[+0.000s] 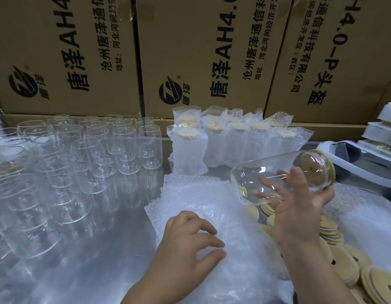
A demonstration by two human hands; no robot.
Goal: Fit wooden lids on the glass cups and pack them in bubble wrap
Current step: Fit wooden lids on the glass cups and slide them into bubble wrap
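My right hand (299, 207) holds a glass cup (267, 170) on its side above the table, thumb and fingers curled round it. A wooden lid (315, 170) closes the cup's mouth, which points right. My left hand (190, 240) rests with spread, bent fingers on a stack of flat bubble-wrap bags (190, 200) in the middle. Loose wooden lids (343, 266) lie in a heap at the lower right, under my right arm. Several wrapped, lidded cups (223, 145) stand upright behind the bags.
Several bare glass cups (84, 150) stand in rows over the left half of the shiny metal table (98, 249). Large printed cardboard boxes (201, 51) wall off the back. A white device (354, 159) and stacked white trays (383, 128) sit at the right edge.
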